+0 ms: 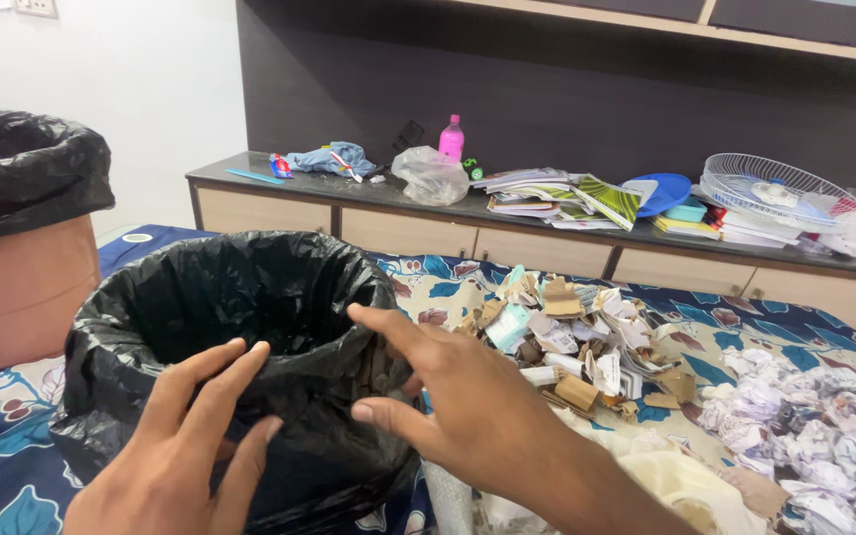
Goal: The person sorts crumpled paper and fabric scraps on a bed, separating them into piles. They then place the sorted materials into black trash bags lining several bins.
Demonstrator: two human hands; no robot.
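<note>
Left hand (pixel 185 436): closest to me, fingers spread flat and open against the near side of the black bin liner (pixel 250 337), not pinching anything, just pressing on the plastic.
Right hand (pixel 448 396): also open, index finger poking out over the liner's rim, thumb low on the outside. Touching the bag, no real grip that I can see.
Bin liner: sits right in front of me on the blue floral sheet (pixel 2 495), mouth open and folded outward, looks empty inside from here.
Step I'm on: seems like I'm smoothing the liner into shape, both palms on it.
Next move needs: probably a proper pinch on the rim so it sits even and stays open; the plastic is loose and crumply, so it could slump.
Cardboard scraps (pixel 577 342): piled just right of the bag.
Crumpled paper (pixel 814 416): separate heap further right.
Second lined bin (pixel 22 228): off to the left, well apart.
Cabinet (pixel 547 248): at the back, cluttered with books, a pink bottle (pixel 451 139), a fan grill (pixel 775 188).
</note>
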